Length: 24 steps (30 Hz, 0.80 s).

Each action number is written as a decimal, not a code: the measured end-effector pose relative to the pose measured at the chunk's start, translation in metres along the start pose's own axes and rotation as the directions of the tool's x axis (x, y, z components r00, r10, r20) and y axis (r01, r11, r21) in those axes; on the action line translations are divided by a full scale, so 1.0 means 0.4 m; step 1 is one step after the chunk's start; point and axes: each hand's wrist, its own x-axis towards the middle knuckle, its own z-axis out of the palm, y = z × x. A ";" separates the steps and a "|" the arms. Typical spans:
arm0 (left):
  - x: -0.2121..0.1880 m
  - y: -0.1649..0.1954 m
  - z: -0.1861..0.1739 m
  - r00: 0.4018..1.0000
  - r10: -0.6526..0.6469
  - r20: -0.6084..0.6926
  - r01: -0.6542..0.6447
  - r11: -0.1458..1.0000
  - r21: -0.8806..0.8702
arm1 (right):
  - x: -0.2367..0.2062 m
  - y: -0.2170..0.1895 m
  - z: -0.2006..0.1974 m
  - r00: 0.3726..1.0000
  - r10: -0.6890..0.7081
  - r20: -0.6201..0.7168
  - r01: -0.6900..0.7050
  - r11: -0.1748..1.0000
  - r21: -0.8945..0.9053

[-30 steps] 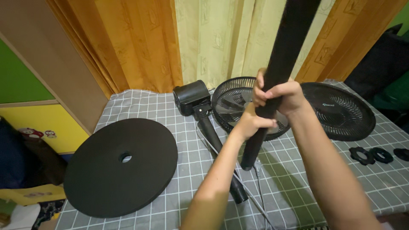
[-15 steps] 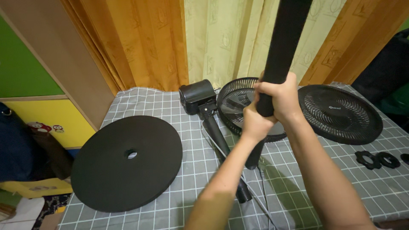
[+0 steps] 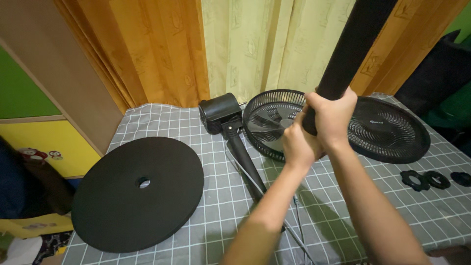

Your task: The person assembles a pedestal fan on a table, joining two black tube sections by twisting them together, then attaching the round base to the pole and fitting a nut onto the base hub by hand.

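Both my hands grip a thick black pole (image 3: 354, 51) that stands tilted over the bed, rising out of the top of the frame. My left hand (image 3: 298, 144) wraps the pole's lower end and hides it. My right hand (image 3: 332, 117) clasps the pole just above. Under my arms lies a black fan motor head (image 3: 220, 112) with its tapered neck (image 3: 244, 161) and a cable. Two round black fan grilles (image 3: 271, 120) (image 3: 392, 131) lie behind my hands. A round black base disc (image 3: 138, 193) with a centre hole rests at the left.
A grey checked sheet (image 3: 216, 206) covers the surface. Three small black ring nuts (image 3: 431, 179) sit at the right edge. Orange and pale yellow curtains (image 3: 235, 49) hang behind. A green and yellow cabinet (image 3: 44, 132) stands at the left, dark clutter at the far right.
My hands and the pole have lifted a little, so the pole's lower end has gone behind my left hand. The view has shifted slightly.
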 end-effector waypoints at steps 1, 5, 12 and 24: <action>0.004 -0.015 0.001 1.000 0.011 0.027 -0.009 0.998 -0.069 | 0.002 0.003 -0.008 0.996 0.018 0.090 -0.021 0.999 0.035; 0.046 -0.087 -0.018 0.959 0.040 0.280 0.061 0.936 -0.345 | 0.040 0.010 -0.033 0.873 0.117 0.474 -0.286 0.910 0.302; 0.075 -0.133 -0.059 0.655 0.187 0.732 0.487 0.637 -0.598 | 0.127 0.021 -0.051 0.608 -0.080 0.790 -0.507 0.726 0.464; 0.049 -0.126 0.006 0.854 0.051 0.518 0.291 0.778 -0.556 | 0.109 0.004 -0.050 0.796 0.019 0.605 -0.348 0.833 0.431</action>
